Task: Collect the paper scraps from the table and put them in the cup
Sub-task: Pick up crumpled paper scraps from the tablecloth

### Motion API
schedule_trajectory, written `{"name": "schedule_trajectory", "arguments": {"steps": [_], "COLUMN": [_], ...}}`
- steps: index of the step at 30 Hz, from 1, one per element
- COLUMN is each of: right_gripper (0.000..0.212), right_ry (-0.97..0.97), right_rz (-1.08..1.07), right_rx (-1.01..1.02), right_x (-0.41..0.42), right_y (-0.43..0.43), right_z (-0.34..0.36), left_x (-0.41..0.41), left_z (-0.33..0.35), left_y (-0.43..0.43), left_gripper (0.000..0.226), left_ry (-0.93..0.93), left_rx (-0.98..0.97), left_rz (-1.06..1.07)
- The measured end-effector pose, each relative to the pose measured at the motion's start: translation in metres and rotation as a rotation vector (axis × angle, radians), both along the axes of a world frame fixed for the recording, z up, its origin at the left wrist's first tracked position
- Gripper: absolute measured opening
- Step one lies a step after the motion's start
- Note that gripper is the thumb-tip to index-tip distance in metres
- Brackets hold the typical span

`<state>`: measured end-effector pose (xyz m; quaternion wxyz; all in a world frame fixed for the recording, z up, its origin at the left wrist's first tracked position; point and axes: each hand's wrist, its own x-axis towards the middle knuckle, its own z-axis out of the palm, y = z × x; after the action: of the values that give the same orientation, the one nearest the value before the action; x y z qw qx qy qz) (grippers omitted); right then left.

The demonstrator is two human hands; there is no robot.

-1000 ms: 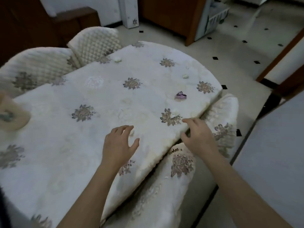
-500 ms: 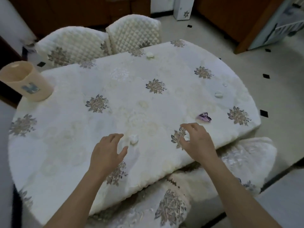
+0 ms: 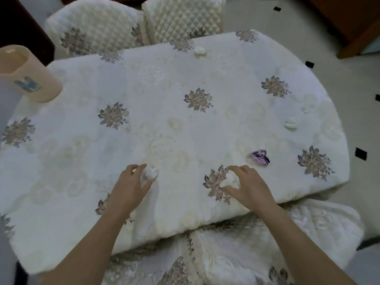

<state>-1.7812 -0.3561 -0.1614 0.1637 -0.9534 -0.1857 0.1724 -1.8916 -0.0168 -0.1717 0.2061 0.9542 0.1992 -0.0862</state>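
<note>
My left hand (image 3: 131, 187) pinches a white crumpled paper scrap (image 3: 151, 173) between thumb and fingers, low on the table (image 3: 82, 161). To its right, my right hand (image 3: 249, 187) closes around another white scrap (image 3: 231, 180) that lies on a flower print. A purple scrap (image 3: 259, 157) rests just beyond the right hand. Two more white scraps lie farther off, one at the right (image 3: 291, 124) and one at the far edge (image 3: 200, 50). The beige cup (image 3: 26, 74) stands open at the table's far left corner.
A cream tablecloth with grey-brown flower prints covers the rounded table. Two quilted chairs (image 3: 181, 17) stand behind it and another chair (image 3: 226, 254) is tucked under the near edge. Tiled floor (image 3: 359, 120) lies to the right, with dark wooden furniture at the top corners.
Both hands have moved forward onto the scraps: the left hand's fingers now grip the white scrap that lay just ahead of them, and the right hand has closed on its scrap. The view has tilted down and left.
</note>
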Motion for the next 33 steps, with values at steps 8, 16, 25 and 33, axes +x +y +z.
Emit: {"name": "schedule_trajectory", "arguments": {"steps": [8,16,25,33], "right_gripper": [0.063,0.036,0.019,0.021], "right_ry": [0.056,-0.119,-0.044,-0.08], "right_rz": [-0.017,0.007,-0.124,-0.158], "right_rx": [-0.028,-0.037,0.164,0.405], "right_x": [0.005,0.004,0.004,0.02], "right_y": [-0.01,-0.016,-0.004,0.028], "right_z": [-0.026,-0.047,-0.033,0.034], "left_x": [0.018,0.022,0.02,0.031], "left_z": [-0.023,-0.027,-0.011,0.04], "left_y": [-0.006,-0.012,-0.034,-0.046], "left_gripper": [0.034,0.028,0.01,0.007], "left_ry": [-0.038,-0.061,-0.194,-0.361], "left_rx": [0.07,0.068,-0.02,-0.123], "left_rz": [-0.071,-0.087,-0.07,0.069]}}
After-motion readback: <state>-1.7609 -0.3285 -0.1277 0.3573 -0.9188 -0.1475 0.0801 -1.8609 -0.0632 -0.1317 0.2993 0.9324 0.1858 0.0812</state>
